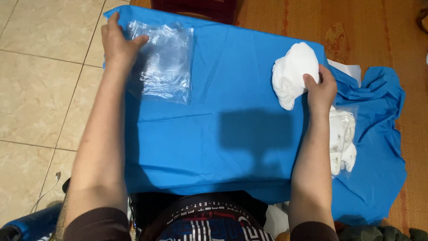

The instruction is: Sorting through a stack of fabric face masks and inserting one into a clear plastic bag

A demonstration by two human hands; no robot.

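Note:
My left hand [117,43] rests on the left edge of a stack of clear plastic bags [167,62] at the far left of a blue cloth-covered surface [223,134], thumb pressing on the plastic. Over at the right, my right hand [320,89] grips a bunched white cloth [294,71] that lies on the blue cloth. Both forearms stretch forward from the bottom of the view.
A clear bag holding white cloth [342,138] lies right of my right forearm, on blue fabric that spills down the right side [383,147]. Beige floor tiles [40,89] are at left, a woven orange mat [379,31] at right. A dark red stool [196,10] stands beyond.

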